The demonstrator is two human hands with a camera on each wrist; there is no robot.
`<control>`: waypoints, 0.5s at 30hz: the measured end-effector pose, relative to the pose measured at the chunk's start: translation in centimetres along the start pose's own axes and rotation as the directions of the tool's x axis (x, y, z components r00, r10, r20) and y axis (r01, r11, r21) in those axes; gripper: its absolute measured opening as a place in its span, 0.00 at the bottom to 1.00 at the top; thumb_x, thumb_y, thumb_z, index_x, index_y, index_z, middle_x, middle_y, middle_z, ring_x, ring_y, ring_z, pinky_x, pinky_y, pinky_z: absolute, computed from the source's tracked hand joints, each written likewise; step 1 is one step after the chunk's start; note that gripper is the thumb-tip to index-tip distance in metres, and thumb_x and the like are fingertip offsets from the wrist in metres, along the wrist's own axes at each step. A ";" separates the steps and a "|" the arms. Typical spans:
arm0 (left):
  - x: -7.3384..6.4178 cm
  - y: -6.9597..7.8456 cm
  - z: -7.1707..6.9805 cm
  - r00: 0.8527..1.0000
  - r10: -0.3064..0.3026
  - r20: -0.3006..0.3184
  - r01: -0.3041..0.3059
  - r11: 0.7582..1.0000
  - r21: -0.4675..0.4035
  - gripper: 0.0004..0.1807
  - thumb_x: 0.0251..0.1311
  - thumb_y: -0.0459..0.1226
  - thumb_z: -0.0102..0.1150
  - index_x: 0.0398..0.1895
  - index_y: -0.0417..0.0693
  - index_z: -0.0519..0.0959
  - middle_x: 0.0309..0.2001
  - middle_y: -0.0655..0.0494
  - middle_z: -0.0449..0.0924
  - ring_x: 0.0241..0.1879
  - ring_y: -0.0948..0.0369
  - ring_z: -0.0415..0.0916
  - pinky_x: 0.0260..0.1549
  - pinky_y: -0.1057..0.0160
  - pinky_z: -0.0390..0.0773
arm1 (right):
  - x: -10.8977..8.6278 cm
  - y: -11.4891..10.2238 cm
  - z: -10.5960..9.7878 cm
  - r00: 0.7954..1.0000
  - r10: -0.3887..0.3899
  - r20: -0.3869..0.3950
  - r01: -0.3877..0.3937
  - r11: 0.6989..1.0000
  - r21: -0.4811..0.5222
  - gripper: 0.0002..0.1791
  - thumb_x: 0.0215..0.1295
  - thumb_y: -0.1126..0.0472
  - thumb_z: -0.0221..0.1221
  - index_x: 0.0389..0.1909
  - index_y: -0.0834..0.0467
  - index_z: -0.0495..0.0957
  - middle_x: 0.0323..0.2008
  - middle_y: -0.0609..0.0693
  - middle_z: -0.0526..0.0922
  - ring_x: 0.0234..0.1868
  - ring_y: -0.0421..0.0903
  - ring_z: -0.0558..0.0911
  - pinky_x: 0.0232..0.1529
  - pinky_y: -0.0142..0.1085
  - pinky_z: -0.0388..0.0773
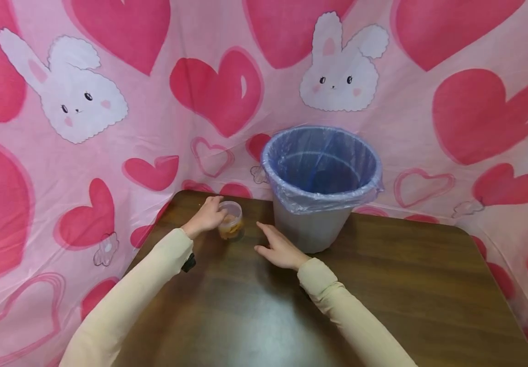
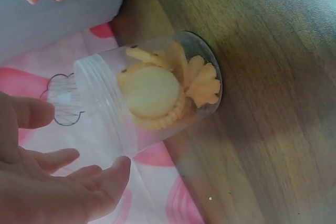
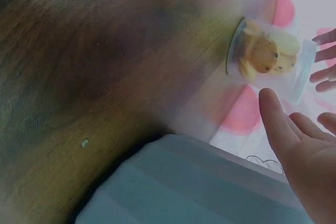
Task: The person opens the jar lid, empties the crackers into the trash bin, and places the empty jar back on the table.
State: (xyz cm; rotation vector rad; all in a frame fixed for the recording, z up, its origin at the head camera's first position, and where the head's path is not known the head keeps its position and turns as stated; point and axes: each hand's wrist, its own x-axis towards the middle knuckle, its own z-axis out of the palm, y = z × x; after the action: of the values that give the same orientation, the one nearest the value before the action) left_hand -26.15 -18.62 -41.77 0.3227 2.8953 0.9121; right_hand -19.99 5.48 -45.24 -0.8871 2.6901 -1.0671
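Note:
A clear plastic jar (image 1: pixel 230 216) stands near the table's far left corner. Yellow-orange biscuits (image 2: pixel 152 92) lie inside it, one round with a crimped edge, another shaped like a flower. Around the jar's top runs a pale translucent band (image 2: pixel 102 103); whether it is a lid or a bare rim I cannot tell. My left hand (image 1: pixel 210 215) is beside the jar's top, fingers loosely bent, one fingertip at or very near the band. My right hand (image 1: pixel 282 248) hovers to the jar's right, fingers and thumb spread, holding nothing.
A pale grey bin (image 1: pixel 309 229) lined with a bluish plastic bag (image 1: pixel 328 201) stands behind my right hand. A brown wood-grain table (image 1: pixel 254 311) carries everything. Pink cloth (image 1: pixel 282 102) with hearts and rabbits hangs behind. A tiny pale scrap (image 3: pixel 85 143) lies by the bin.

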 end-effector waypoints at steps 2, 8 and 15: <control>0.1 -0.1 0.0 1.000 0.000 0.015 0.000 1.000 0.014 0.30 0.59 0.38 0.44 0.61 0.29 0.56 0.60 0.32 0.55 0.61 0.44 0.55 0.59 0.47 0.57 | 0.3 0.1 0.2 1.000 0.009 0.007 -0.009 1.000 0.017 0.37 0.60 0.52 0.54 0.67 0.57 0.51 0.65 0.54 0.59 0.64 0.48 0.60 0.62 0.42 0.60; 0.4 -0.3 0.1 0.999 0.002 0.038 -0.002 1.000 -0.007 0.31 0.58 0.38 0.44 0.63 0.29 0.55 0.61 0.32 0.54 0.62 0.43 0.54 0.61 0.48 0.55 | 0.9 0.2 0.3 0.999 0.032 -0.007 -0.031 0.996 0.085 0.38 0.60 0.54 0.54 0.68 0.57 0.49 0.65 0.55 0.57 0.64 0.48 0.61 0.54 0.41 0.70; 0.8 -0.5 0.5 0.995 0.069 0.068 -0.068 0.998 -0.006 0.32 0.57 0.42 0.47 0.60 0.28 0.59 0.59 0.31 0.58 0.61 0.43 0.55 0.60 0.49 0.57 | 1.1 -0.2 0.7 0.999 0.031 -0.013 -0.030 0.997 0.065 0.37 0.60 0.54 0.54 0.67 0.59 0.51 0.64 0.56 0.59 0.62 0.49 0.63 0.57 0.41 0.66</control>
State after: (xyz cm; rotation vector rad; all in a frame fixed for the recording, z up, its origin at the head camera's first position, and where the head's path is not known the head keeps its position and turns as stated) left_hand -26.92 -18.56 -42.43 0.4465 2.8359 0.8979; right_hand -20.61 4.34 -45.49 -0.8280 2.6544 -1.1506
